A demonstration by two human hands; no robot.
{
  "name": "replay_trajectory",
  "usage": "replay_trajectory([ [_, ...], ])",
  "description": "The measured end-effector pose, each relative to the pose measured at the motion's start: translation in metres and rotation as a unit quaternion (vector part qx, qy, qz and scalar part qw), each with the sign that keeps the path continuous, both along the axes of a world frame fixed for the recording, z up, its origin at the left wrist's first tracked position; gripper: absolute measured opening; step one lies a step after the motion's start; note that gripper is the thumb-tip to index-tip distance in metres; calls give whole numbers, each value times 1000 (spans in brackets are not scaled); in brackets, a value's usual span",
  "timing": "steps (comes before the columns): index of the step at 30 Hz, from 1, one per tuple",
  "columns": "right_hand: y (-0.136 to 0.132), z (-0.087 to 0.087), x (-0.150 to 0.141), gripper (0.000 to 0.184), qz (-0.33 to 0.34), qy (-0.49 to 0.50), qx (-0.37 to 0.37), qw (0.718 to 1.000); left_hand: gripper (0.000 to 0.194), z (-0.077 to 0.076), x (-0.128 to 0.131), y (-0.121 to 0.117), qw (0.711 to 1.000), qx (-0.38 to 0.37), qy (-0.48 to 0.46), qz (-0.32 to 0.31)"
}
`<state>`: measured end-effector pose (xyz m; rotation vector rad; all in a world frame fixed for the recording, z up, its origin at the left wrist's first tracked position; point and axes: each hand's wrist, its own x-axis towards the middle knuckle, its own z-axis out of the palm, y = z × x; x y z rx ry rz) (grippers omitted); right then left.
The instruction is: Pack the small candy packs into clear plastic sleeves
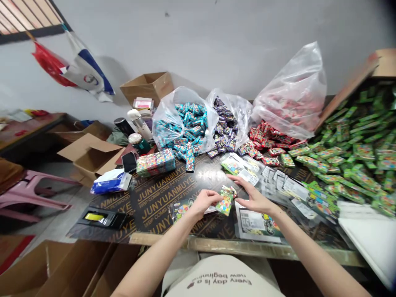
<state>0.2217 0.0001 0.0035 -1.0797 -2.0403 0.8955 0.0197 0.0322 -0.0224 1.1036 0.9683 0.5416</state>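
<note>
Worktop of dark, gold-lettered board spans the view. A heap of green printed packets covers its right end. Along the far edge, left to right, sit a clear plastic bag of blue packets, a clear plastic bag of purple packets and a tall clear plastic bag of red packets. By the front edge lies a flat clear pouch with a white label. The left hand has its grip clamped on a small green printed packet, near the middle of the front edge. The right hand, grip apart, is beside it; contact cannot be told. Small reddish packets show just behind the held packet.
</note>
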Motion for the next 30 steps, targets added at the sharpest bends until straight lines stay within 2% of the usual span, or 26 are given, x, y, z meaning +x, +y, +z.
replay_trajectory([
  [1, -1, -4, -5, 72, -33, 6, 14, 999, 32, -3, 0, -2, 999, 3, -9, 34],
  [3, -4, -14, -17, 86, -57, 3, 36, 998, 35, -8, -1, -6, 997, 6, -16, 70],
  [7, -11, -27, -35, 82, -69, 1, 76, 995, 43, -12, -11, -7, 999, 29, 3, 29],
  [8, -12, -29, -36, 80, -75, -1, 84, 994, 46, -13, -17, -5, 998, 53, 25, 20],
  [10, -13, -34, -33, 78, -84, -14, 96, 992, 51, -17, -31, -2, 982, 151, 111, 10],
  [12, -11, -42, -27, 76, -91, -30, 97, 991, 64, -23, -46, 1, 932, 285, 224, -21],
  [14, -9, -54, -21, 78, -91, -46, 89, 991, 89, -31, -58, 0, 862, 386, 315, -89],
  [15, -8, -59, -20, 78, -85, -56, 85, 991, 99, -34, -61, -1, 834, 415, 343, -120],
  [17, -7, -68, -19, 79, -72, -78, 78, 991, 107, -39, -64, -4, 804, 443, 368, -152],
  [19, -7, -72, -20, 79, -54, -94, 72, 992, 108, -40, -65, -7, 801, 452, 363, -151],
  [22, -10, -68, -20, 82, -21, -94, 58, 994, 109, -34, -67, -7, 813, 451, 337, -149],
  [26, -13, -50, -20, 87, 35, -85, 32, 995, 108, -25, -70, -6, 816, 458, 297, -191],
  [30, -13, -28, -21, 91, 68, -61, 11, 996, 110, -23, -66, -7, 834, 449, 268, -177],
])
